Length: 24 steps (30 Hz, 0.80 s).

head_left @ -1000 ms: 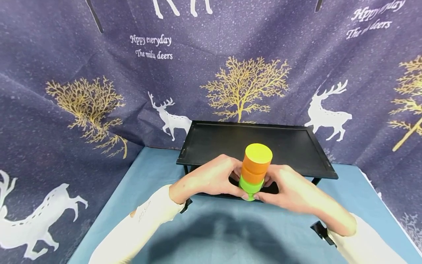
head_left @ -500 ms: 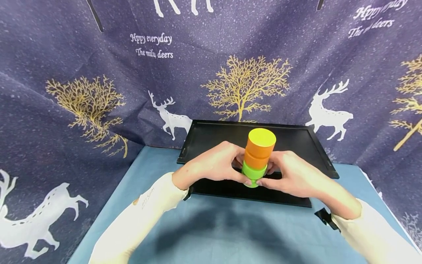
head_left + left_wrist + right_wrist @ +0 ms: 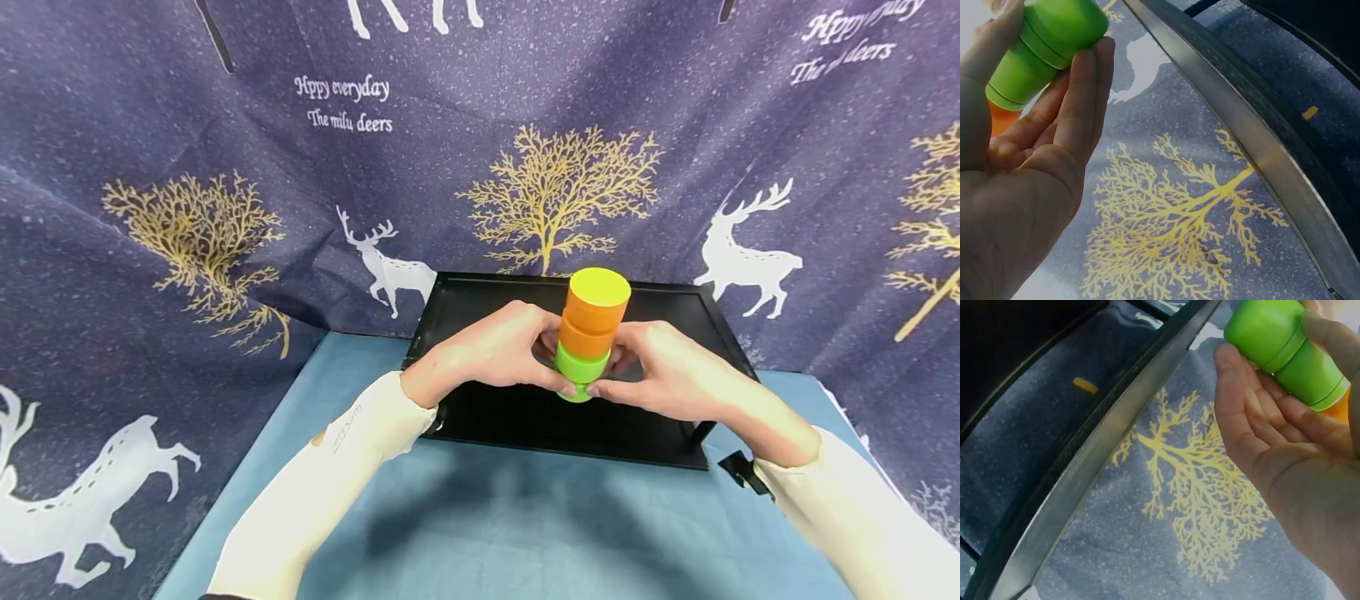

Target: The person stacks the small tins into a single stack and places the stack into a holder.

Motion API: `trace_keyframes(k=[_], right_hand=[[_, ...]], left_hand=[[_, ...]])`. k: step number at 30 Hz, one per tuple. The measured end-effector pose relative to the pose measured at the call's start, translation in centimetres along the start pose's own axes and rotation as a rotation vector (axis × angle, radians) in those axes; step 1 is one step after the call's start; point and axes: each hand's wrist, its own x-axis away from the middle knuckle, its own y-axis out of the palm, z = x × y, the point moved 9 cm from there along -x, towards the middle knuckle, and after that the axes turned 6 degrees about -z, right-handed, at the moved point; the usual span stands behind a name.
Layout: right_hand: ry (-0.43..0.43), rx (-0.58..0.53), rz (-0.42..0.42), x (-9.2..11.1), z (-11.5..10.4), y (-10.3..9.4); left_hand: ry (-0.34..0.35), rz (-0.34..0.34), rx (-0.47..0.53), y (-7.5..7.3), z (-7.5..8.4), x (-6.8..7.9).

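An upright, slightly tilted stack of cup-like pieces shows a yellow top, orange middle and green lower part in the head view. My left hand grips its lower green part from the left, thumb in front and fingers behind. From the right, my right hand holds the same part in a mirrored way, and the two thumb tips nearly meet. The wrist views show the green pieces above the fingers, with only a bit of orange visible. Both hands hold the stack over the front of a black two-level rack.
The rack's lower board sits on a blue cloth-covered table. Behind hangs a dark curtain printed with deer and golden trees. The rack's metallic edge runs near the left hand in its wrist view.
Both hands have raised the stack and carried it slightly right, from in front of the rack's lower level to in front of its upper board. The grip looks the same.
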Motion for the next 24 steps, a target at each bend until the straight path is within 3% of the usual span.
trace_keyframes(k=[24], right_hand=[[0.07, -0.066, -0.04, -2.1, 3.3, -0.1]], left_hand=[[-0.045, 0.036, 0.024, -1.0, -2.7, -2.1]])
